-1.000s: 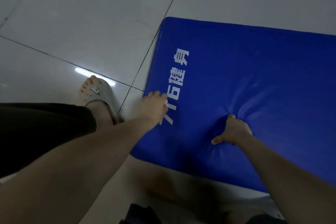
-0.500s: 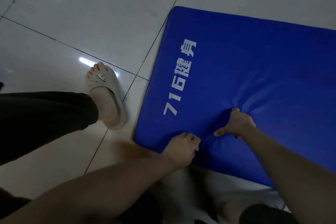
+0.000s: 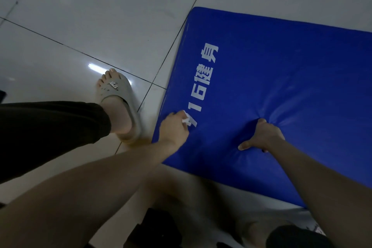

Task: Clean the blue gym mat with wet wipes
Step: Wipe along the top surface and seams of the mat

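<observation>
The blue gym mat (image 3: 281,78) with white lettering lies on the tiled floor, filling the right half of the view. My left hand (image 3: 174,130) holds a crumpled white wet wipe (image 3: 186,120) against the mat near its left edge, over the first printed digit. My right hand (image 3: 261,137) presses down into the padding near the front edge, fingers curled under, and the mat dents around it. Whether it holds anything is hidden.
My left foot in a grey slide sandal (image 3: 120,104) stands on the glossy white floor tiles (image 3: 90,16) just left of the mat. A dark trouser leg (image 3: 50,131) crosses the left side. A dark object (image 3: 157,229) lies at the bottom edge.
My left hand swept from the mat's front edge up and left to the printed digit, the wipe with it. My right hand stayed pressed in place.
</observation>
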`<state>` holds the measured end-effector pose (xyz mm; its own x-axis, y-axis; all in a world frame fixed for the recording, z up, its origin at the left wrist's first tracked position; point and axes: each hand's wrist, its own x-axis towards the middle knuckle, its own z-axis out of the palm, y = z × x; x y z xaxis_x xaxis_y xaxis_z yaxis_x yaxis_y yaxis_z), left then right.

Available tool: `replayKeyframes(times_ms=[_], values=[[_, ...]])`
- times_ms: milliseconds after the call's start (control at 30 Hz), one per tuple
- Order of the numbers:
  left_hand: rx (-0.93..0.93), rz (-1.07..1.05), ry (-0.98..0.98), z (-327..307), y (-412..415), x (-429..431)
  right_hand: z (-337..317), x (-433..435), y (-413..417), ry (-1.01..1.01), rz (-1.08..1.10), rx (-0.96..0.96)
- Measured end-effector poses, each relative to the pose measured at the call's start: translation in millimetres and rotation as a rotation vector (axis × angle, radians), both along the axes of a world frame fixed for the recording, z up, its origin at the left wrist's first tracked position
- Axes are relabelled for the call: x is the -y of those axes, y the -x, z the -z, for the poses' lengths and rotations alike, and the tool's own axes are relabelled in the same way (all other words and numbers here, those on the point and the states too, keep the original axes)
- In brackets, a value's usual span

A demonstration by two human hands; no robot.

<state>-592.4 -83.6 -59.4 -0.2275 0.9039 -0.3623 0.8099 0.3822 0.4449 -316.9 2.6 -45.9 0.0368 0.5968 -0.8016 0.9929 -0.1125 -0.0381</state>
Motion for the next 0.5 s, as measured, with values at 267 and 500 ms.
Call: replayKeyframes(times_ms=[267,500], values=[[0.107,0.53,0.155,9,-67,65,-2,0,1,0.015,-0.016,0.013],[-0.104,0.939,-0.001,16,-17,42,-1,0,1,-0.003,-0.005,0.01]])
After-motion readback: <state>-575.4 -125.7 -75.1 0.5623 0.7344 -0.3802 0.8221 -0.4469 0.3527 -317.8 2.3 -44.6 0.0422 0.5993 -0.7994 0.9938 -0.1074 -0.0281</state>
